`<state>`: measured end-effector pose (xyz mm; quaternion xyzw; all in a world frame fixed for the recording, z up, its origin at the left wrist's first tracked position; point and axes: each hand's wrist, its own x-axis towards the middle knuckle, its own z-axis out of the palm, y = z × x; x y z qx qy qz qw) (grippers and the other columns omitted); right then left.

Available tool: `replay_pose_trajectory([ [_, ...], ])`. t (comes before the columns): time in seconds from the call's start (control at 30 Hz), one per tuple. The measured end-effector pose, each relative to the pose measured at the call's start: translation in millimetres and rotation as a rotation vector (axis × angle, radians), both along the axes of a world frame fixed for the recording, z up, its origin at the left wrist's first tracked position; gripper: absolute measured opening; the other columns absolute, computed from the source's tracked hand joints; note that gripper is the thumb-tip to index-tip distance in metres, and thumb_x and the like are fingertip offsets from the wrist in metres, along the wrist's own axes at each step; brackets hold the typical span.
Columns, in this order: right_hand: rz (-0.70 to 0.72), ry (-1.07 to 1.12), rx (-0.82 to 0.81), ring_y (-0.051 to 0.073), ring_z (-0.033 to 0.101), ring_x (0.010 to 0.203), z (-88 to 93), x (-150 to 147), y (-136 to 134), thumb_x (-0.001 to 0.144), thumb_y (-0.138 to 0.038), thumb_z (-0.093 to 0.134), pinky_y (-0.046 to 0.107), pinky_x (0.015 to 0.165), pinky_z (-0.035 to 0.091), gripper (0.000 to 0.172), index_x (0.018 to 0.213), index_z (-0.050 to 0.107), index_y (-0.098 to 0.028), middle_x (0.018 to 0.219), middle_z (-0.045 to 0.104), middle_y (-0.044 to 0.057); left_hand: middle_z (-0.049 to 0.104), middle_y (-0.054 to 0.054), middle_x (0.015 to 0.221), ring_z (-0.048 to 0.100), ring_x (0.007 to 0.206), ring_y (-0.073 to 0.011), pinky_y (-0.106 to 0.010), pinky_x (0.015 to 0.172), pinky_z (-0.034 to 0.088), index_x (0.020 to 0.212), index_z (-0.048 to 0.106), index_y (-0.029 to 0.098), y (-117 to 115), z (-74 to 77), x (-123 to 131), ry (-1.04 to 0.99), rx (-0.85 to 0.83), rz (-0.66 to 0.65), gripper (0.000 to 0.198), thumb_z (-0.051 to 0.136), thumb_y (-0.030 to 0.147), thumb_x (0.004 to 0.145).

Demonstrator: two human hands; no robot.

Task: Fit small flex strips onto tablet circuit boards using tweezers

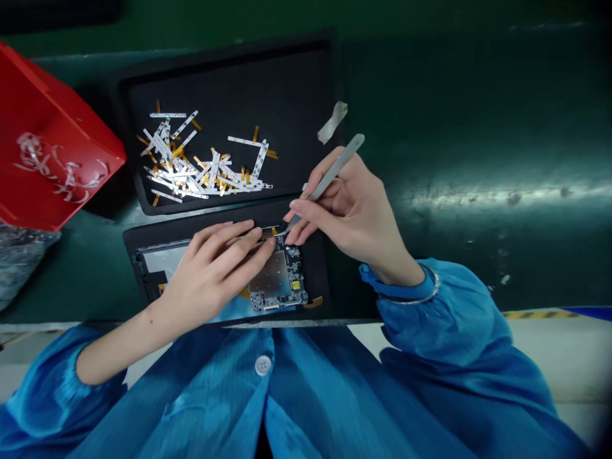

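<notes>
An opened tablet (157, 264) lies in a black holder in front of me, its circuit board (282, 280) and metal shield exposed. My left hand (215, 268) rests flat on it, fingers stretched toward the board's top edge. My right hand (347, 210) pinches grey metal tweezers (329, 175), whose tips meet my left fingertips at the board's upper edge, near a small strip I cannot make out clearly.
Behind the tablet a black tray (287, 83) holds a pile of several white and orange flex strips (201, 169). A red bin (48, 140) stands at the left. A loose piece of tape (332, 121) lies by the tray's right edge on the dark green belt (478, 127).
</notes>
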<state>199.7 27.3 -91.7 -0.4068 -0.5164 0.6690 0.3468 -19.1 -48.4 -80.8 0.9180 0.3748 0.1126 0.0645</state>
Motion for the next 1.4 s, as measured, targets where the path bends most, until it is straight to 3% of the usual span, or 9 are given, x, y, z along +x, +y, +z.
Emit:
replay_pose_trajectory([
  [0.43,0.002,0.026,-0.025,0.014,0.070,0.052,-1.6,-2,-2,0.082,-0.037,0.075,0.024,0.048,0.060,0.035,0.087,0.043,-0.024,0.068,0.067,-0.007,0.068,-0.007,0.123,0.059,0.120,-0.0251,-0.038,0.094,0.048,0.134,0.055,0.015,30,16.4,-19,0.184,0.084,-0.265,0.039,0.035,0.008,0.101],
  [0.63,-0.095,-0.001,0.138,0.016,0.069,0.056,3.2,-4,-10,0.079,-0.043,0.076,0.028,0.051,0.060,0.035,0.085,0.046,-0.025,0.068,0.065,-0.006,0.067,-0.010,0.120,0.062,0.116,-0.0260,-0.036,0.087,0.052,0.129,0.061,0.018,38,25.9,-19,0.215,0.074,-0.366,0.043,0.034,0.005,0.098],
  [0.73,-0.357,-0.015,0.300,0.014,0.067,0.065,16.6,8,-32,0.087,-0.044,0.069,0.027,0.060,0.060,0.027,0.083,0.049,-0.026,0.071,0.059,-0.004,0.068,-0.011,0.116,0.062,0.112,-0.0261,-0.038,0.089,0.050,0.124,0.063,0.015,28,29.9,-9,0.209,0.108,-0.317,0.042,0.034,0.003,0.097],
  [0.83,-0.539,-0.047,0.351,0.009,0.052,0.052,25.3,28,-69,0.099,-0.042,0.050,0.022,0.044,0.045,0.028,0.078,0.051,-0.025,0.072,0.053,-0.002,0.067,-0.011,0.104,0.062,0.097,-0.0265,-0.039,0.082,0.048,0.109,0.066,0.013,11,27.1,10,0.179,0.136,-0.217,0.025,0.043,0.012,0.098],
  [0.9,-0.450,-0.209,0.370,0.007,0.042,0.044,23.5,38,-96,0.101,-0.035,0.046,0.022,0.037,0.033,0.028,0.079,0.057,-0.023,0.070,0.051,-0.002,0.064,-0.011,0.097,0.059,0.085,-0.0253,-0.037,0.072,0.046,0.098,0.063,0.013,1,20.7,24,0.113,0.064,-0.183,0.020,0.053,0.029,0.097],
  [0.97,-0.305,-0.460,0.397,0.009,0.051,0.052,15.9,43,-121,0.098,-0.027,0.053,0.023,0.045,0.040,0.019,0.084,0.064,-0.021,0.071,0.055,0.000,0.060,-0.010,0.093,0.055,0.080,-0.0237,-0.034,0.067,0.043,0.093,0.059,0.013,-3,12.9,34,0.036,-0.077,-0.170,0.027,0.061,0.040,0.093],
  [1.03,-0.270,-0.623,0.425,0.012,0.060,0.066,5.4,43,-139,0.093,-0.023,0.061,0.025,0.057,0.049,0.008,0.090,0.068,-0.019,0.078,0.060,0.002,0.058,-0.008,0.095,0.054,0.083,-0.0226,-0.032,0.069,0.042,0.093,0.056,0.014,-2,6.6,40,-0.018,-0.217,-0.154,0.025,0.064,0.038,0.091],
  [1.2,-0.300,-0.659,0.407,0.014,0.062,0.066,-9.7,34,-158,0.087,-0.027,0.068,0.025,0.056,0.053,0.019,0.105,0.068,-0.021,0.083,0.062,0.003,0.055,-0.004,0.093,0.051,0.086,-0.0209,-0.032,0.076,0.041,0.091,0.053,0.017,5,3.0,39,-0.111,-0.409,-0.140,0.018,0.063,0.032,0.092],
  [1.4,-0.383,-0.677,0.397,0.013,0.062,0.062,-1.7,26,-170,0.090,-0.021,0.062,0.022,0.056,0.053,0.005,0.088,0.066,-0.019,0.075,0.062,0.002,0.053,-0.002,0.090,0.048,0.080,-0.0183,-0.031,0.073,0.039,0.090,0.054,0.017,5,5.0,36,-0.151,-0.467,-0.123,0.018,0.064,0.031,0.092],
])
